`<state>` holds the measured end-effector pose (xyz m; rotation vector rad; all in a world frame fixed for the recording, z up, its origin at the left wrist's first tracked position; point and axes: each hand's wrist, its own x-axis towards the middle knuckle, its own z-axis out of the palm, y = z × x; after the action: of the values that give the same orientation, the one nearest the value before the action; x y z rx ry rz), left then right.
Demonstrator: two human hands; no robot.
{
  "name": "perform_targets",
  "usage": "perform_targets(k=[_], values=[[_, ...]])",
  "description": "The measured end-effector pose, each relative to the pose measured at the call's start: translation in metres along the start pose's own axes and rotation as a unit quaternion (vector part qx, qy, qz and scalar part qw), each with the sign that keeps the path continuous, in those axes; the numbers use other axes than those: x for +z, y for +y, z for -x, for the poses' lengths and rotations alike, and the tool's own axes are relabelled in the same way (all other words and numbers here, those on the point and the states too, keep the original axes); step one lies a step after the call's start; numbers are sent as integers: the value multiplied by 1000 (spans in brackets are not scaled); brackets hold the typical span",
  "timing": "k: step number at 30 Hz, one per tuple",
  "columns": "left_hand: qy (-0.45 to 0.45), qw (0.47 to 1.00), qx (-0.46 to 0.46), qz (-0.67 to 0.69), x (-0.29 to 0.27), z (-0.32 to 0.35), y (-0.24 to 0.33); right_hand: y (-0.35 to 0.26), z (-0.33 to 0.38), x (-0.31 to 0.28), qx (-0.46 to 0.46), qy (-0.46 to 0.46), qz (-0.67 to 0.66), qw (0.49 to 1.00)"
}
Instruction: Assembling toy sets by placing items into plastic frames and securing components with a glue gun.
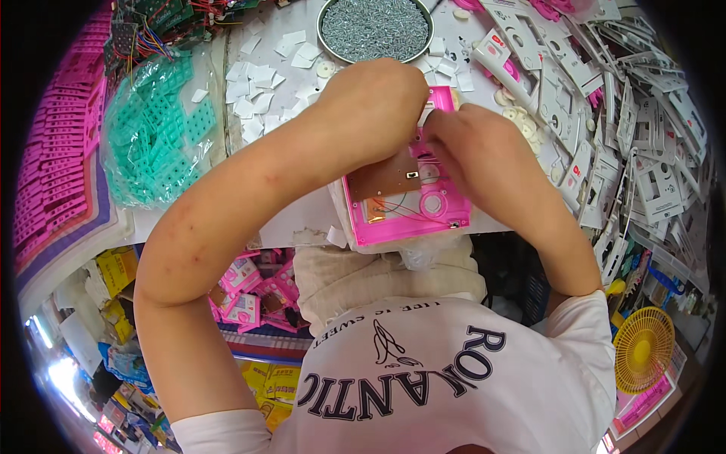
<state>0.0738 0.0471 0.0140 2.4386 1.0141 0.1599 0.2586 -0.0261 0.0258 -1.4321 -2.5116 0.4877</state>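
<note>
The work in the pink casing (402, 230) looks partly done: the brown circuit board (382, 181) lies inside it, and thin wires (392, 207) run below the board. What seems left is the closing — the inner side is open toward the camera, and no cover is on it. The casing is at the near edge of the bench (295, 214), below both hands. The left hand (382, 108) is over its upper part, the right hand (475, 144) at its right side. Each grip looks narrow, fingers bent — whether something is held, I cannot tell.
</note>
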Motion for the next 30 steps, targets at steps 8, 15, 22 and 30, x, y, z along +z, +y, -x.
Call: perform_targets(k=[8,15,22,30], values=[[-5,999,33,-4,-2,-2,-10,16,0,36,-18,191,-103,976],[-12,1000,5,14,-2,3,-7,21,6,19,-108,114,-14,988],[-40,998,37,-40,-2,6,-3,28,12,10,-184,59,-57,980],[-16,985,133,-108,-1,14,-5,11,20,23,-115,103,-35,987]])
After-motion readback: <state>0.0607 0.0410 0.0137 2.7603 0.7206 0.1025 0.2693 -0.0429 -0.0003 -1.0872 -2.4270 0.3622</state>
